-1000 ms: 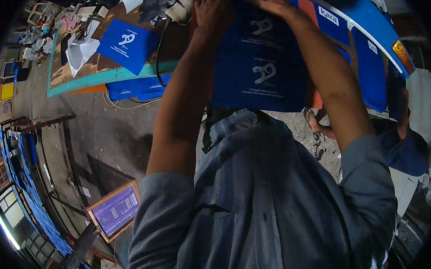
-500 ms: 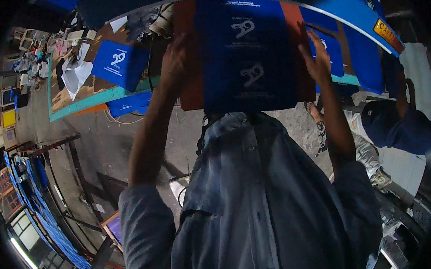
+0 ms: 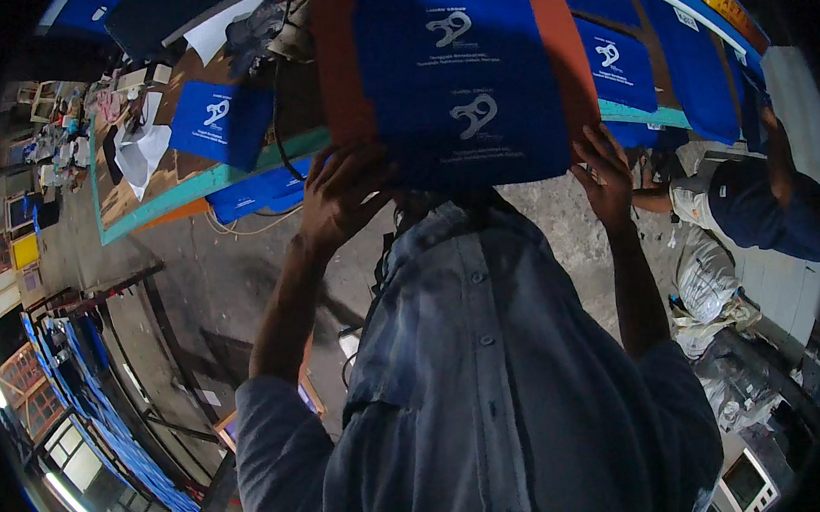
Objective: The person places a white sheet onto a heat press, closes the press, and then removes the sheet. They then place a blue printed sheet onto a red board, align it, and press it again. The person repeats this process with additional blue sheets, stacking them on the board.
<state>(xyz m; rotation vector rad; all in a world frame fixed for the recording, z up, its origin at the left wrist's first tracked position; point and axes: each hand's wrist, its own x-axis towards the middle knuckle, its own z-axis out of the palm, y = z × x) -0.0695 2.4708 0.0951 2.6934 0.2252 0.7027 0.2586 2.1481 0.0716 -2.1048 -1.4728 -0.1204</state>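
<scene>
A blue fabric piece [image 3: 446, 85] with repeated white prints lies over an orange board [image 3: 579, 67] at the top centre, with orange showing along both sides. My left hand [image 3: 349, 185] has its fingers curled on the board’s near left corner, beside the fabric. My right hand [image 3: 602, 171] grips the near right corner with bent fingers. Behind the board on the left, another printed blue piece [image 3: 197, 123] rests on a worn brown table with a teal edge [image 3: 135, 213], beside white scraps [image 3: 143, 150].
Printed blue pieces [image 3: 616, 60] hang or lie at upper right, under a curved blue-and-white rim [image 3: 723, 21]. A co-worker [image 3: 768, 217] in dark clothing is at right, near wrapped bundles [image 3: 704, 275]. Blue-slatted racks [image 3: 105, 406] stand at lower left; cables [image 3: 230, 228] lie below the table.
My hands have come down from the top of the fabric along the board’s sides to its near corners. The co-worker at right shows more of the body.
</scene>
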